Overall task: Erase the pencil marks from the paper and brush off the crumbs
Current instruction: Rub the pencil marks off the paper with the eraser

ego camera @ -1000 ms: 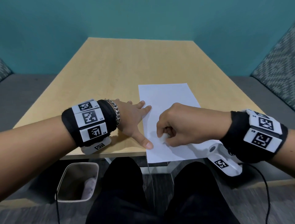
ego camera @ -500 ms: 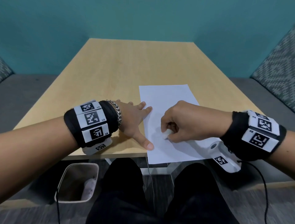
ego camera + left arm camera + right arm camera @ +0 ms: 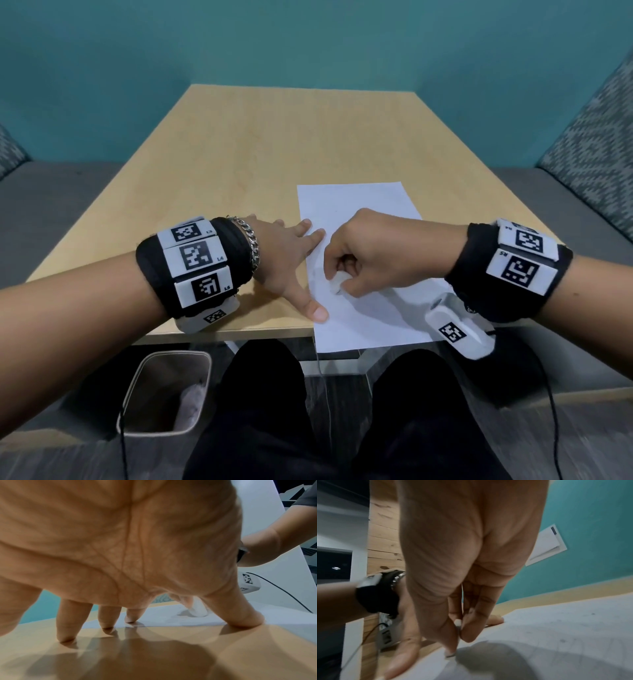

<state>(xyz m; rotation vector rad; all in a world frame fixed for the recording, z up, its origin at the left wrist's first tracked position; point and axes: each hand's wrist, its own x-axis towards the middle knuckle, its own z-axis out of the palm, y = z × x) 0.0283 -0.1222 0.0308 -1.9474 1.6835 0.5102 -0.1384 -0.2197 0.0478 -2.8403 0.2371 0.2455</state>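
White eraser [image 3: 335,285], pinched in right hand [image 3: 373,255], bears on paper [image 3: 363,205] just right of the flat, splayed left hand [image 3: 284,260] (marks apparently faint).

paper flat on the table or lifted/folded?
Flat. The paper lies spread on the table, near edge overhanging; the left hand presses its left edge.

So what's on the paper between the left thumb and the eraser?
Only bare paper, perhaps with faint pencil marks. The head view shows it: left thumb on the sheet's edge, eraser in the right hand.
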